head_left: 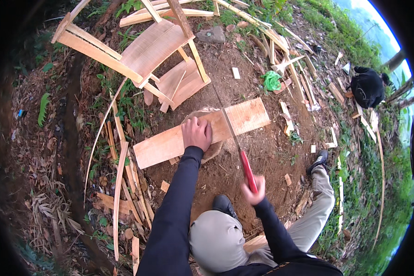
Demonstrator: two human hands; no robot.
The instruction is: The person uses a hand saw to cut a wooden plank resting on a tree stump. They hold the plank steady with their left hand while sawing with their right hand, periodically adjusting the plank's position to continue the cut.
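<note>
A wide, pale wooden board [163,146] lies across a round wood stump [211,154], mostly hidden beneath it. My left hand [197,133] presses on the board's middle, its fingers curled over the far edge. In my right hand [254,190] is the red handle of a handsaw [247,168]. The saw's narrow blade crosses the board just right of my left hand and points away from me. How deep the blade sits in the wood I cannot tell.
A partly built wooden chair [156,43] stands at the far left. Long wood strips [119,198] lie to the left, and more offcuts [287,117] are scattered right. A green plastic bag [271,81] rests on the dirt. Another person [368,87] in dark clothing is at the far right.
</note>
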